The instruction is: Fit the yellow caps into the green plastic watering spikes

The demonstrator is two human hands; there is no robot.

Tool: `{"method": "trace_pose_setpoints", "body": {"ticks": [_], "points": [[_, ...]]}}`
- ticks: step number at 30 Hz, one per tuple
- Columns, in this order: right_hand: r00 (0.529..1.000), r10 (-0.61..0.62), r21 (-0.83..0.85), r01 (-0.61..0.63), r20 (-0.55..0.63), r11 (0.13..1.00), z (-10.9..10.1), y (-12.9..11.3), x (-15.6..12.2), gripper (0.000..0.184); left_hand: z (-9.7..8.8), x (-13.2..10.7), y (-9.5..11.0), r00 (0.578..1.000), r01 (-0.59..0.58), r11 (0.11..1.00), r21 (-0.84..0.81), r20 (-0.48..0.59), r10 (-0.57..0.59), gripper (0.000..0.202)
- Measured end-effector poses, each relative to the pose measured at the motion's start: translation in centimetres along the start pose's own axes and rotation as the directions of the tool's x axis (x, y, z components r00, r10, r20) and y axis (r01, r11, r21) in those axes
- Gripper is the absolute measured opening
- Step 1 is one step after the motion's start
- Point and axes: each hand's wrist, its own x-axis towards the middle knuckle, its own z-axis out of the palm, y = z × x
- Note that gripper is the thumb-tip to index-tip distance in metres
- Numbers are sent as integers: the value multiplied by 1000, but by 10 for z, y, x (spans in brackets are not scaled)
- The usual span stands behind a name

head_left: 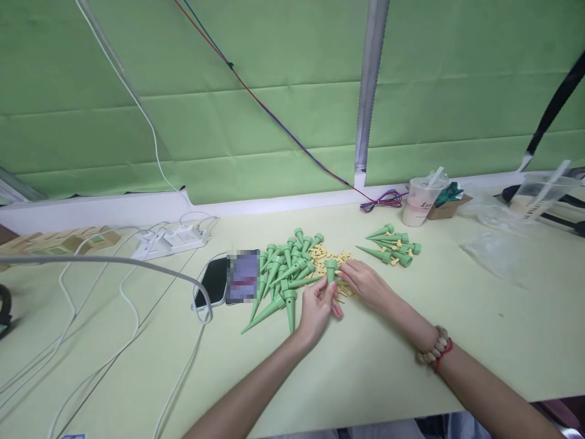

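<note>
Mid-frame, left hand (317, 306) had fingers clamped on a green spike (331, 271), wide end up, so right hand (365, 283) fingertips, pinched together, met its top.

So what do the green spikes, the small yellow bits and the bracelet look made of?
Green spikes: probably moulded plastic, matte, uniform colour and identical shapes. Small yellow bits: likely plastic too, too small to be sure. Bracelet on the right wrist: pale round beads, wood or stone, with a red cord.
</note>
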Motion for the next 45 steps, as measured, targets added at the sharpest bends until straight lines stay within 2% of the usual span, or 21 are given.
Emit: {"method": "trace_pose_setpoints", "body": {"ticks": [3, 6, 8, 10, 12, 13, 14, 15, 16, 18, 20, 22, 24, 26, 29, 32, 39, 41, 45], "points": [[998, 53, 166, -59, 40, 984, 4, -1, -3, 35, 0, -1, -8, 1000, 5, 999, 38, -13, -5, 39], [983, 149, 398, -179, 107, 900, 6, -5, -5, 37, -3, 0, -14, 999, -50, 992, 114, -12, 52, 37], [960, 223, 566, -279, 167, 776, 8, -9, -5, 40, -6, 1, -14, 994, -104, 977, 185, -7, 107, 35], [927, 268, 726, -374, 264, 578, 9, -13, -4, 44, -8, 2, -12, 989, -140, 962, 236, -13, 147, 36], [893, 246, 821, -445, 377, 356, 10, -16, -1, 49, -9, 2, -9, 984, -157, 957, 242, -40, 172, 37], [881, 220, 841, -467, 418, 272, 9, -18, 0, 51, -9, 2, -7, 982, -165, 960, 227, -50, 181, 37], [876, 199, 849, -477, 439, 226, 7, -19, 1, 52, -8, 2, -6, 982, -168, 965, 202, -53, 182, 38], [878, 194, 851, -475, 439, 225, 5, -19, 2, 52, -7, 2, -5, 984, -160, 973, 167, -47, 170, 37], [885, 210, 846, -461, 416, 268, 3, -20, 2, 52, -5, 1, -4, 989, -139, 982, 124, -34, 144, 37], [908, 264, 794, -414, 325, 444, -2, -19, 1, 51, -1, 0, -4, 998, -68, 997, 31, -9, 68, 37], [932, 291, 674, -358, 217, 646, -5, -18, 0, 44, 1, 0, -4, 1000, -5, 999, -51, -17, 4, 40], [953, 271, 528, -300, 134, 795, -5, -16, -2, 32, 2, 0, -5, 999, 25, 995, -97, -35, -28, 41], [971, 225, 384, -238, 80, 892, -3, -13, -3, 27, 0, 2, -6, 998, 45, 993, -109, -32, -49, 42], [985, 170, 247, -175, 42, 953, -1, -10, -3, 25, -2, 3, -7, 997, 71, 991, -109, -9, -72, 43], [998, 57, 92, -59, 20, 994, 2, -3, -3, 27, -3, 4, -7, 995, 100, 989, -108, 31, -97, 44], [1000, -31, 16, 31, 2, 999, 5, 4, -3, 27, -4, 6, -7, 992, 120, 987, -109, 58, -114, 46], [977, -146, -73, 136, -154, 988, 12, 8, 0, 26, -11, 12, -13, 983, 174, 977, -123, 84, -165, 48], [962, -185, -88, 170, -203, 982, 13, 7, 0, 24, -12, 13, -13, 981, 180, 971, -159, 96, -166, 49], [942, -187, -76, 173, -279, 982, 15, 8, 0, 19, -12, 13, -9, 978, 207, 941, -269, 88, -189, 50]]}}
